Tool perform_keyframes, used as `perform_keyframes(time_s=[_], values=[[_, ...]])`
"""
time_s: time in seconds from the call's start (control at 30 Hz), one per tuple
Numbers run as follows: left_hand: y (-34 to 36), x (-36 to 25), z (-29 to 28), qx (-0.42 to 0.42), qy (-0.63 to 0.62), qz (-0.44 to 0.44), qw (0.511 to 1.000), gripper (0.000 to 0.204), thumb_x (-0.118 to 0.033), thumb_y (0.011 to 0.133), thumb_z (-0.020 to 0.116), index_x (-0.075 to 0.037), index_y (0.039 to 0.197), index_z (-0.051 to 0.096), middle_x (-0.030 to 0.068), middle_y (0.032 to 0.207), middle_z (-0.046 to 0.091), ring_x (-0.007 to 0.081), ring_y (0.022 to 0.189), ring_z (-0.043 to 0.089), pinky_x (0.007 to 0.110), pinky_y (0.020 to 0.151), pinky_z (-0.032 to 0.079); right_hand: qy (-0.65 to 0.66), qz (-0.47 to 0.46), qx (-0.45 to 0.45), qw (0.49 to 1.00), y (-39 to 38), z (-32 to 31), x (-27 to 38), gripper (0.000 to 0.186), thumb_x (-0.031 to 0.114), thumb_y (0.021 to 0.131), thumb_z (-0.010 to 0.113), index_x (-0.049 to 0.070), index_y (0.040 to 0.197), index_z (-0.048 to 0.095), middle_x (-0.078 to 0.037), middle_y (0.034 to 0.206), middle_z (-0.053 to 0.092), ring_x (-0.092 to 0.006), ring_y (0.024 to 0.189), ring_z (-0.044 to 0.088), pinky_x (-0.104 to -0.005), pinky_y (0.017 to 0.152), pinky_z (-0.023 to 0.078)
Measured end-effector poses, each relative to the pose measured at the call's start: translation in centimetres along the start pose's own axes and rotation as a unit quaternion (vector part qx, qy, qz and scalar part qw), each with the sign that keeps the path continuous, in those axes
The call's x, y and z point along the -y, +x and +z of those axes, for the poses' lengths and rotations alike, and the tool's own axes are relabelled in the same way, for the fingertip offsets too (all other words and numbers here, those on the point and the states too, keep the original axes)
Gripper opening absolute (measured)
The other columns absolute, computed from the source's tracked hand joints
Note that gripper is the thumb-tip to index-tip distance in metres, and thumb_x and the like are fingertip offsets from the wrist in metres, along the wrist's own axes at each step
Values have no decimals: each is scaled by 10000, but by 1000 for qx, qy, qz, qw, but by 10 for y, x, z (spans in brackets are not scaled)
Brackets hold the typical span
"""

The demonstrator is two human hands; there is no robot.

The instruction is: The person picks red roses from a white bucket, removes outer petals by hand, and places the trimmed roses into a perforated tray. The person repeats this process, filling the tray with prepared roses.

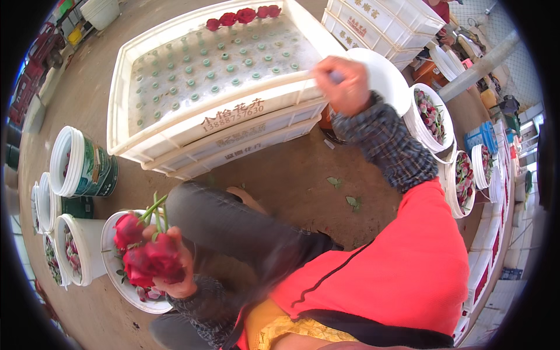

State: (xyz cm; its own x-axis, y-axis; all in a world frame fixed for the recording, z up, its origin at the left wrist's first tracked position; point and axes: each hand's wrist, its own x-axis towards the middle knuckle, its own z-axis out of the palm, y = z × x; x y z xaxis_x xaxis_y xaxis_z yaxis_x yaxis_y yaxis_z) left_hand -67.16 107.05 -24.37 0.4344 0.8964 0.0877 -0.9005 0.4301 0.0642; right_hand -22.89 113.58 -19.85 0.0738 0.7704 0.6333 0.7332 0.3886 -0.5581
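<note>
Several red roses (150, 259) sit in the left hand (179, 273), near and to the left of the crate (175, 135), green stems pointing up. Its fingers are wrapped around the blooms, presumably cupping them together while leaving the stems free. Beneath them, also near-left of the crate, stands a bucket (107, 245), probably set there to be within easy reach (other buckets (410, 121) of flowers stand to the crate's right).

At the crate's near right corner is the right hand (344, 87), fingers bent inward; blur hides whether they hold or touch anything. Green pegs (224, 56) rise in rows inside the crate, perhaps for even spacing, and a row of blooms (246, 15) lines its far wall. Lower crates (291, 116) under the crate likely raise it to suit someone seated low.
</note>
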Motion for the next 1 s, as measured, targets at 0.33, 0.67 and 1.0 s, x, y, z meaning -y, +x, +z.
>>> perform_keyframes(time_s=[0.33,0.67,1.0], values=[[79,90,-38,-82,63,-198,975,554,-460,912,496,-54,1283,431,119,1217,535,409,1233,418,518,762,533,-491,212,78,841,-110,-129,-291,730,680,776,508,-7,961,674,-169,1026,655,-306,842,649,-406,723,502],[95,109,-51,-105,-26,-237,965,545,-472,911,476,-54,1260,477,103,1234,541,372,1237,429,493,775,542,-322,125,216,914,-141,-133,-180,224,249,820,617,29,804,575,-184,714,576,-384,735,583,-443,654,456],[94,119,-52,-90,-41,-282,954,607,-475,927,403,-21,1330,397,220,1288,470,391,1292,359,552,833,509,-345,194,382,835,-159,-122,-49,249,241,768,655,14,711,568,-187,636,561,-382,634,570,-442,584,445]])
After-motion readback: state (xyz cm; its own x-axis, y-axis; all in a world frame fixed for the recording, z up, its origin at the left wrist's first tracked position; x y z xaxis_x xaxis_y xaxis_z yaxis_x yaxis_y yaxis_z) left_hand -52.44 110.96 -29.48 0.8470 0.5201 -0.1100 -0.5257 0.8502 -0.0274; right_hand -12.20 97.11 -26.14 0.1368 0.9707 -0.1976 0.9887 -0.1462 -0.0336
